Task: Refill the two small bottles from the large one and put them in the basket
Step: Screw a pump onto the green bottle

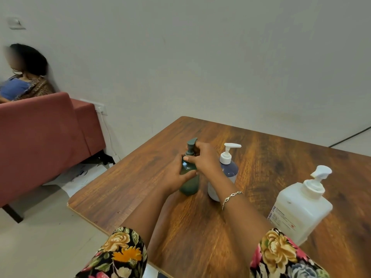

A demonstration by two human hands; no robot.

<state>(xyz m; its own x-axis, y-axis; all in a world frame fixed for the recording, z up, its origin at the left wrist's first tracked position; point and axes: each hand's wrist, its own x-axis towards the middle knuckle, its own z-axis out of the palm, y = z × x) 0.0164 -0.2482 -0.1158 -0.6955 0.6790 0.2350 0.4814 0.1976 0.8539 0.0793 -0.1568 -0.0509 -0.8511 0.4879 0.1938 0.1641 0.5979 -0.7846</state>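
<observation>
Sleeves with a floral print point(122, 255) fill the bottom edge of the frame, and two bare forearms reach from them toward the centre. A thin chain bracelet point(230, 198) is worn on the right wrist. At lower right, nearest the camera, the large white bottle point(301, 207) stands upright on the wooden table point(140, 189), its white pump turned toward the upper right and a printed label seen on its near side.

Further in, at the middle of the frame, the dark green bottle point(189, 182) stands upright on the table and is held by both hands. The left hand point(175, 175) is wrapped around its body from the left, fingers curled against the plastic. The right hand point(202, 158) is closed around the neck just under the dark pump head, thumb laid across the front (the pump spout points up and to the right above the knuckles).

Just beside it to the right, partly hidden behind the right wrist, the blue bottle point(229, 169) with a white pump stands upright, untouched.

Beyond the table, at left, a red sofa point(44, 135) is placed against the pale wall point(200, 57), and a seated person point(24, 77) is seen at the upper left. A black cable point(349, 137) runs along the floor at the right edge.
</observation>
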